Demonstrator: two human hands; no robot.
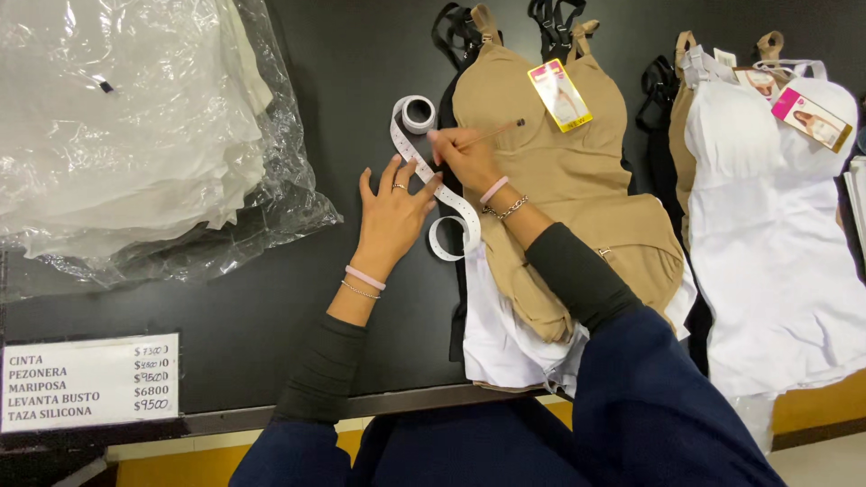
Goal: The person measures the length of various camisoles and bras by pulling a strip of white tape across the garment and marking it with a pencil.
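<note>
While flat, left hand (394, 215) presses tape (439, 194).

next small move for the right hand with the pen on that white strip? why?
Probably lower the pen tip onto the white strip and mark it. The right hand holds the pen angled just above the strip near its roll, and the left hand lies flat, fingers pinning the strip to the black table.
</note>
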